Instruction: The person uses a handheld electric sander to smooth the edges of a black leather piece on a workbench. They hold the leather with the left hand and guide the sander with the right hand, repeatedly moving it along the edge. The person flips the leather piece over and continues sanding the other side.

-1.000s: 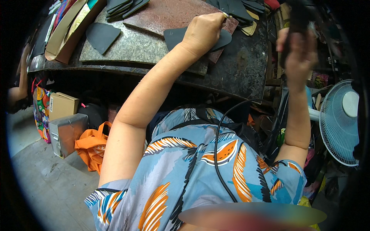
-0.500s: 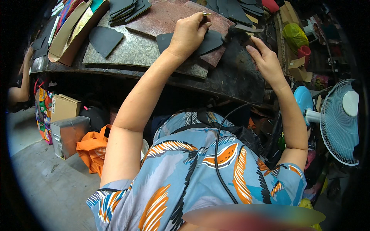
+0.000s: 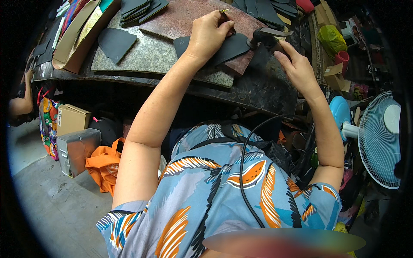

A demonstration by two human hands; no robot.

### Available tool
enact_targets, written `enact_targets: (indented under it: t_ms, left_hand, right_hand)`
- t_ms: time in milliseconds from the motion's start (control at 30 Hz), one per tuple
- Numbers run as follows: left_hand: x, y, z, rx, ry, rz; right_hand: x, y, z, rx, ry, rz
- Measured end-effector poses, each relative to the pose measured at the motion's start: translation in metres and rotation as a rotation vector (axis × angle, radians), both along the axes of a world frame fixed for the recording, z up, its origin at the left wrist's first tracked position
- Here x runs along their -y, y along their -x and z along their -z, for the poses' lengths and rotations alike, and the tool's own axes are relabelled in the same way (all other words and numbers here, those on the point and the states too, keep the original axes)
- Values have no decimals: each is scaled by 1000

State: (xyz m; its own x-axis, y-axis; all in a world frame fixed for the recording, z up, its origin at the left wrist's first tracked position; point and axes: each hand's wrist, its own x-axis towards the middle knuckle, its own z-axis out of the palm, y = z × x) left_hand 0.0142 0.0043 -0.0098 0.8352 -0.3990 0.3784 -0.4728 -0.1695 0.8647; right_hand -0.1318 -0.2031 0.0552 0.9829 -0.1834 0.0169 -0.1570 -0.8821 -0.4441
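My left hand [image 3: 208, 34] is closed round a small, slim tool with a pale metal top [image 3: 224, 11], probably a punch. Most of that tool is hidden by the fingers. Under this hand a dark grey flat piece [image 3: 234, 48] with a rounded end lies on a reddish stone slab [image 3: 185, 25]. To the right, my right hand [image 3: 297, 68] grips a hammer [image 3: 262, 38] by its handle, the head close to the dark piece's right end. Left of them, a second dark grey piece [image 3: 117, 44] rests on a speckled grey slab [image 3: 133, 62].
Stacks of dark pieces [image 3: 140, 10] [image 3: 264, 10] lie at the back of the dark table [image 3: 275, 92]. An open cardboard box [image 3: 71, 58] is at the left. A fan [image 3: 380, 137] stands at the right, and a black cable [image 3: 243, 172] runs over my shirt. Another person's arm [image 3: 26, 92] shows far left.
The hammer, smeared by motion before, shows sharply now with its head near the dark piece. My left hand has shifted slightly and the slim tool's top leans more to the left.
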Motion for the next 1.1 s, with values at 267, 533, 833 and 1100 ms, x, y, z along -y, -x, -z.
enact_targets:
  t_ms: [267, 533, 833, 1100]
  left_hand:
    - [10, 6, -10, 431, -98, -4]
    - [14, 11, -3, 400, -24, -98]
    - [13, 2, 4, 1, 164, -65]
    - [14, 1, 4, 147, 97, -85]
  right_hand:
    - [-19, 0, -63, 586, -434, -274]
    - [-2, -3, -15, 198, -56, -62]
    - [-3, 1, 5, 52, 43, -18]
    - [-6, -2, -7, 7, 41, -13]
